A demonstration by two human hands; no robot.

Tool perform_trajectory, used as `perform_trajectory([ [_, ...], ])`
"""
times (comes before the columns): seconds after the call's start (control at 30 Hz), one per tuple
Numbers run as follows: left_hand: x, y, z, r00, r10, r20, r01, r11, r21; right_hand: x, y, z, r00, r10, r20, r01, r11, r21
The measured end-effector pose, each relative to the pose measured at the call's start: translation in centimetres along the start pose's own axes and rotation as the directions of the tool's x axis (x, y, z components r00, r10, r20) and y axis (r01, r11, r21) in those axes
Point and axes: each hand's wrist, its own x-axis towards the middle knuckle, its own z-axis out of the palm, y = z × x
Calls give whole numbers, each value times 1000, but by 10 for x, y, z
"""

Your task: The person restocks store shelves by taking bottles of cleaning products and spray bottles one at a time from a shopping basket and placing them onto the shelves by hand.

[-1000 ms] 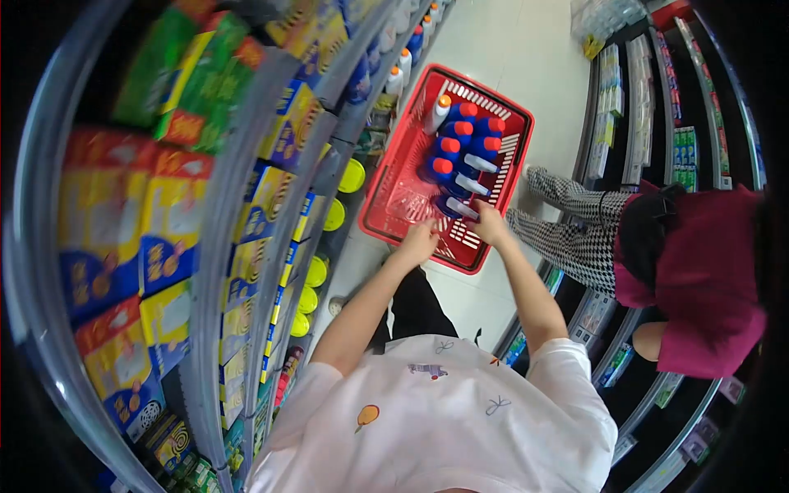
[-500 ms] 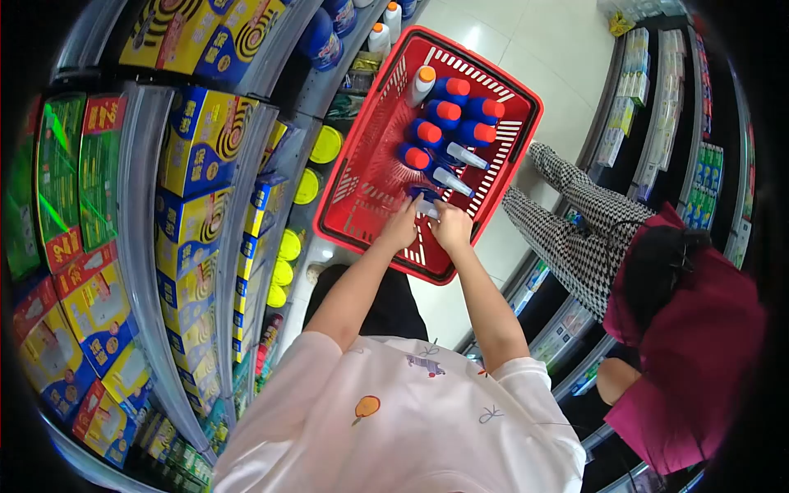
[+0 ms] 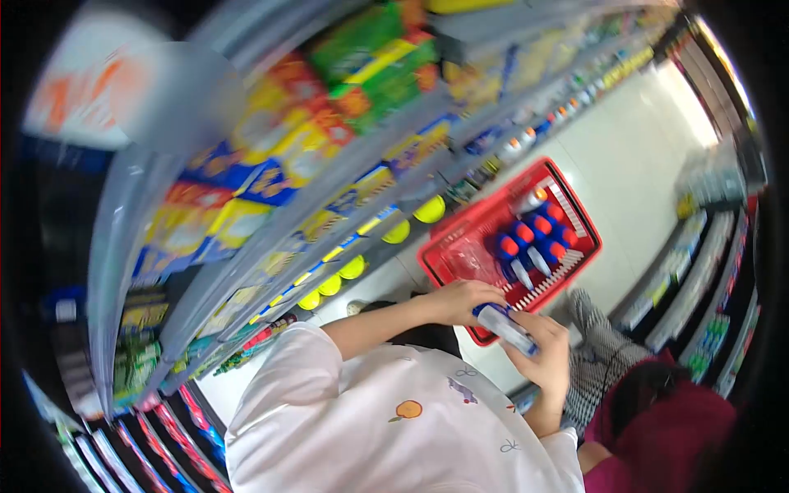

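Held bottle [image 3: 507, 329]: blue and white
Basket [image 3: 486, 217]: red
Bottle caps [image 3: 509, 246]: red, one orange
Round lids [image 3: 429, 209]: bright yellow
Shirt [image 3: 353, 411]: white, printed orange and purple
Other person's trousers [image 3: 618, 353]: black-and-white check
Their top [image 3: 678, 440]: deep magenta

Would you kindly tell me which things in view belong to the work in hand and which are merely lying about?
In the work:
Blue-and-white bottle, gripped by the right hand, with the left hand at its end
Red basket
Red-capped bottles inside it

Merely around:
Yellow lids near the floor
Boxes on the shelves
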Motion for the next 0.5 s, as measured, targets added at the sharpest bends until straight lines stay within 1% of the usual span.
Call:
perform_trajectory([
  [0.03,-9,23,-22,997,59,-54,-60,998,-25,2,-15,-10,997,-82,-15,83,989,119],
  [0.07,-20,38,-39,982,134,-135,-143,988,-57,6,-27,-19,984,-176,-27,178,968,174],
  [0.1,-35,57,-60,952,216,-218,-229,973,-32,12,-36,-19,943,-321,-81,330,932,148],
  [0.13,-52,78,-78,927,224,-302,-250,967,-50,20,-44,-13,879,-458,-132,473,872,124],
  [0.17,-73,100,-94,870,275,-410,-278,959,55,28,-56,-1,864,-495,-94,503,854,130],
  [0.2,-97,123,-114,848,275,-454,-303,953,11,37,-70,11,849,-526,-52,528,839,133],
  [0.23,-120,136,-124,811,288,-510,-274,956,104,50,-84,22,761,-649,25,645,759,85],
  [0.27,-145,151,-130,794,251,-554,-222,968,120,63,-97,40,692,-722,-4,717,687,116],
  [0.3,-172,173,-139,762,227,-606,-178,974,141,74,-108,59,641,-767,-11,762,635,127],
  [0.33,-195,182,-137,708,212,-674,-170,977,129,81,-122,77,596,-803,-20,796,588,142],
  [0.37,-218,190,-136,648,196,-737,-165,980,115,89,-151,91,546,-837,-36,827,531,187],
  [0.4,-239,193,-134,577,239,-781,-210,967,141,93,-174,102,489,-872,-7,852,476,218],
  [0.47,-280,181,-126,465,259,-847,-401,914,60,100,-217,126,358,-933,44,891,356,283],
  [0.5,-295,194,-124,410,247,-878,-459,888,35,100,-242,140,282,-959,-1,915,269,300],
])
